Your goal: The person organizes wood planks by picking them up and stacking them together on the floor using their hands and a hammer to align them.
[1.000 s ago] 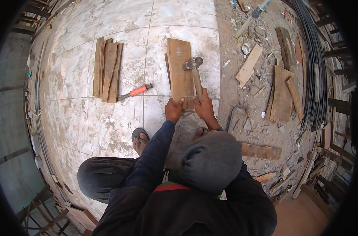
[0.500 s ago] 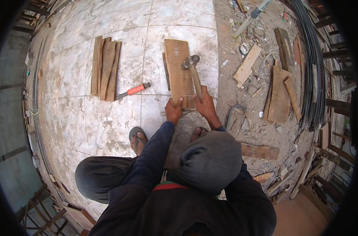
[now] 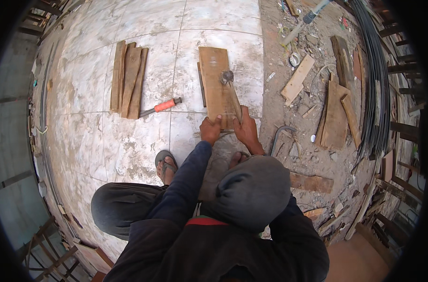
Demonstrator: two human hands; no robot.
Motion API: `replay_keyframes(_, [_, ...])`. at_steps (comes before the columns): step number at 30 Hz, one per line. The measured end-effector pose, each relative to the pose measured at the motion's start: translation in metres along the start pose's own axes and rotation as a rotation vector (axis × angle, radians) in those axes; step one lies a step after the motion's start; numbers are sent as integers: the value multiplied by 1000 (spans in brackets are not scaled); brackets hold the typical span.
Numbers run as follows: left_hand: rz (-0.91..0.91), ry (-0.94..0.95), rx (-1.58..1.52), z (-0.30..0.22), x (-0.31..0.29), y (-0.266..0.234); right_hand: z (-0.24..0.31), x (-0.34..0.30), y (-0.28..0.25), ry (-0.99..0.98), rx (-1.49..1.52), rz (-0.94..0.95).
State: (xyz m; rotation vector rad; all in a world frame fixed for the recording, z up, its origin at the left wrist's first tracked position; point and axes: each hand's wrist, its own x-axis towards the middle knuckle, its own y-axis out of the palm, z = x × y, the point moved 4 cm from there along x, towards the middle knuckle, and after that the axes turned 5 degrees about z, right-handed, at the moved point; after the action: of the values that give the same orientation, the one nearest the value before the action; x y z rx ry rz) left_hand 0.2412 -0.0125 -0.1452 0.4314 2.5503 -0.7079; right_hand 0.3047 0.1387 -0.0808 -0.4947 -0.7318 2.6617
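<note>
A brown wooden board (image 3: 212,80) lies lengthwise in front of me on the pale tiles, with a thin dark wood strip (image 3: 201,87) showing along its left side. Its near end is gripped by my left hand (image 3: 210,129), thumb on top. My right hand (image 3: 247,131) is closed round the wooden handle of a hammer (image 3: 234,99), close beside the board's near right corner. The hammer's metal head is over the right part of the board; whether it touches the wood I cannot tell.
Left of the board lie a stack of wooden boards (image 3: 132,82) and a tool with an orange handle (image 3: 165,105). Rubble ground on the right holds wood scraps (image 3: 335,115), a curved grey bar (image 3: 277,136), a pipe (image 3: 302,23) and bundled dark rods (image 3: 374,80).
The hammer's head has turned and its handle now slants more across the board. My right hand has tilted with it; my left hand still holds the board's near end.
</note>
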Motion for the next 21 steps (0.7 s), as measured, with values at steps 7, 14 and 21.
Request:
replay_keyframes(7, [296,-41,-47,2,6,-11,-1,-2,4,30,8,45])
replay_keyframes(14, [72,145,332,-9,-2,-25,-1,-2,5,-4,31,-6])
replay_keyframes(21, [39,254,363,-4,11,-23,9,0,-6,49,66,-20])
